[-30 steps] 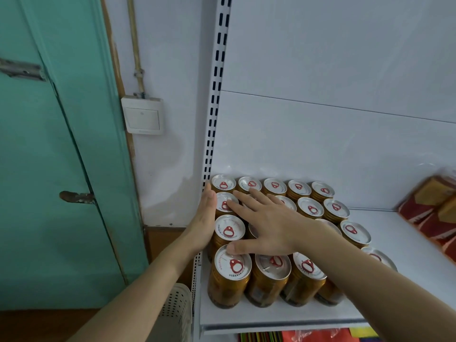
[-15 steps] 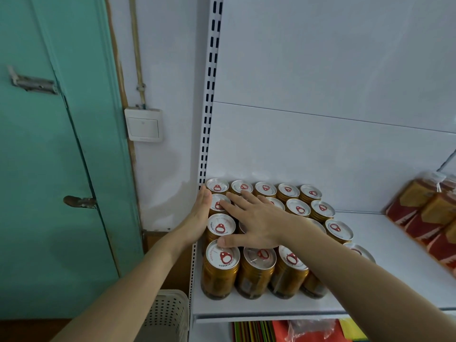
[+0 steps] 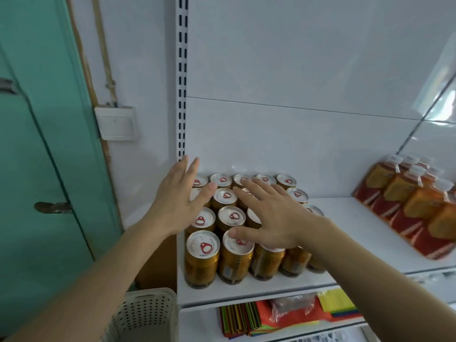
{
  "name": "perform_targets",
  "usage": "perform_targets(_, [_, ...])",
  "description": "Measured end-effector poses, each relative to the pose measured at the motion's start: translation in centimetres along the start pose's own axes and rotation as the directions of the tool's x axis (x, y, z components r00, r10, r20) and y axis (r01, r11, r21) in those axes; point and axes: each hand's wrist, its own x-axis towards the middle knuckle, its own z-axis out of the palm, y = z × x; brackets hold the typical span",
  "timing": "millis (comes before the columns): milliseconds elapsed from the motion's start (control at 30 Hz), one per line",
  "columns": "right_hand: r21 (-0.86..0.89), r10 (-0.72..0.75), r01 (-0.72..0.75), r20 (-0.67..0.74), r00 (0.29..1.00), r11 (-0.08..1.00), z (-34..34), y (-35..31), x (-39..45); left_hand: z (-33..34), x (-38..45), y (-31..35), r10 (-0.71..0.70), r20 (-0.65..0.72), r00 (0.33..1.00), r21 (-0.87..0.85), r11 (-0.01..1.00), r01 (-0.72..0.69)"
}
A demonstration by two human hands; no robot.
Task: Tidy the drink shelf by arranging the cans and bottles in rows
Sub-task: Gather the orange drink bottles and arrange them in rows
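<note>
Cans (image 3: pixel 217 233) are packed in rows under and beyond both hands, front ones near the shelf (image 3: pixel 246 292) lip. Right hand (image 3: pixel 269 218) is spread flat on the tops, left hand (image 3: pixel 179 201) spread beside them; an uneven push could topple a front can off the edge

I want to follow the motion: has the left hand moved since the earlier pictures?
Yes. The left hand has lifted off the side of the cans, fingers now spread open beside the slotted post.
</note>
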Motion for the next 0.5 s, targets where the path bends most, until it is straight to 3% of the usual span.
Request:
perform_targets(300, [0.028,0.192,-0.190,-0.100,0.976,0.981,-0.7,3.8,-12.6,0.5,-2.6,12.9,0.228,0.091,0.969,0.226,0.943,-0.243])
perform_targets(500, [0.054,0.325,-0.321,-0.104,0.940,0.945,0.9,7.8,-21.8,4.5,-4.6,22.1,0.292,0.128,0.948,0.256,0.914,-0.316])
